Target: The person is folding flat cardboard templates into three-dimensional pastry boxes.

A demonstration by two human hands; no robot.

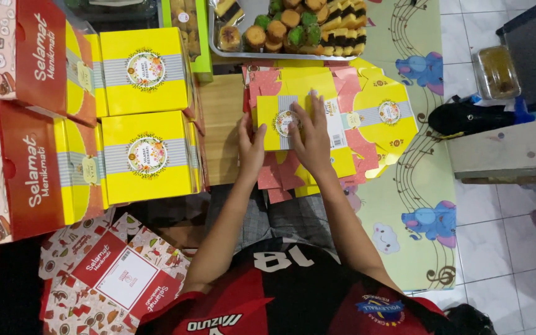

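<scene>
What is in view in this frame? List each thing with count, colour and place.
Flat carton: one, yellow with a round label, top of the pile, under both hands.
Pile of unfolded cartons: count unclear, yellow outside and pink inside, on the mat ahead.
Folded boxes: two fully seen, yellow, stacked at left.
Large boxes: two, red and patterned, far left.
Patterned flat cartons: red and white, lower left.
Tray of cakes: one, green, brown and yellow pieces, top centre.
Play mat: one, pale with blue elephants, on the floor.
Left hand: at the carton's left edge.
Right hand: pressing on the carton.
</scene>
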